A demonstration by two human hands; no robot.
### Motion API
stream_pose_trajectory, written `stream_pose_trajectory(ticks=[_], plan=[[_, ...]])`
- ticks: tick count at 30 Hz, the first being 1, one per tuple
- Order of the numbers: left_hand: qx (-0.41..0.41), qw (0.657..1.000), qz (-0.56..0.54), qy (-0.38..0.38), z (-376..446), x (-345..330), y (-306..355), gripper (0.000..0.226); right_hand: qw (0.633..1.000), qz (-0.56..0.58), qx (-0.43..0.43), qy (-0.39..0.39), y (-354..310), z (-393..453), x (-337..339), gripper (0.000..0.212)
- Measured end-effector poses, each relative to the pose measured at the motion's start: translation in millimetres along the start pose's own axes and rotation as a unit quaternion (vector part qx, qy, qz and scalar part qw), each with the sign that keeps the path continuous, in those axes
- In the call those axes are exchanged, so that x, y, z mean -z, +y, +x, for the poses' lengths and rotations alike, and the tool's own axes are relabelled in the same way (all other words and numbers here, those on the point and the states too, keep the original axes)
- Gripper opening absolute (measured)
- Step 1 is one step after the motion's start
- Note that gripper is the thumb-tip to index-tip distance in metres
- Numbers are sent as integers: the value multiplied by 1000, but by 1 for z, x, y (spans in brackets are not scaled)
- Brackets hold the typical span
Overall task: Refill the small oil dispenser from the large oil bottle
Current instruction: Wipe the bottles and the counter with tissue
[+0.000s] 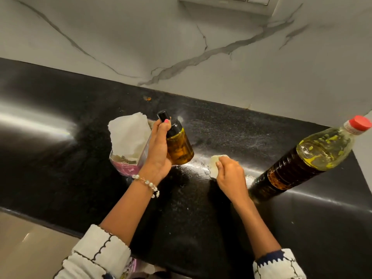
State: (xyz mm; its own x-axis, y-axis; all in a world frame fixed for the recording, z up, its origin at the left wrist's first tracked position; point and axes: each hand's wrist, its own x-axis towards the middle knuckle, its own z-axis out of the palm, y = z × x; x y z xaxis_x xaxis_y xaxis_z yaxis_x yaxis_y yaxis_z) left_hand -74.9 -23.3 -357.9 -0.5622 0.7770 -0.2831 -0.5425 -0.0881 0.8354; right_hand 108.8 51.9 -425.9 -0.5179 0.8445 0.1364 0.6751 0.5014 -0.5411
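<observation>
My left hand (pixel 159 150) grips the small oil dispenser (pixel 178 143), a clear bottle of amber oil with a black spray top, and holds it just above the black counter. My right hand (pixel 229 175) presses a crumpled white tissue (pixel 214 165) onto the counter right of the dispenser. The large oil bottle (pixel 306 158) stands at the right with its red cap on, partly filled with dark oil. It stands apart from both hands.
A clear plastic bag (pixel 128 146) with white tissue paper sticking out sits just left of my left hand. The black counter (pixel 60 158) meets a marble wall (pixel 181 37) behind. An oily smear shines around the tissue.
</observation>
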Motion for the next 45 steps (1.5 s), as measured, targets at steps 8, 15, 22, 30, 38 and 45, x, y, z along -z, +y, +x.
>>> stream_pose_trajectory(ticks=[8, 15, 22, 30, 38, 45], plan=[[3, 999, 33, -6, 11, 5, 0, 32, 973, -108, 72, -191, 4, 21, -48, 60], [12, 999, 32, -7, 20, 11, 1, 15, 957, -86, 206, -188, 12, -44, -36, 63], [-8, 999, 51, 0, 18, 5, -2, 8, 980, -90, 73, -160, 10, 35, -60, 57], [8, 1000, 27, -7, 23, 8, 9, 13, 915, -67, 320, -237, -4, -8, -54, 54], [-10, 999, 48, 2, 19, 11, 12, 42, 979, -109, 98, -140, 19, 82, -58, 50], [-43, 995, 93, -2, 20, 8, 10, 57, 914, -73, 314, -246, -14, 16, -76, 53]])
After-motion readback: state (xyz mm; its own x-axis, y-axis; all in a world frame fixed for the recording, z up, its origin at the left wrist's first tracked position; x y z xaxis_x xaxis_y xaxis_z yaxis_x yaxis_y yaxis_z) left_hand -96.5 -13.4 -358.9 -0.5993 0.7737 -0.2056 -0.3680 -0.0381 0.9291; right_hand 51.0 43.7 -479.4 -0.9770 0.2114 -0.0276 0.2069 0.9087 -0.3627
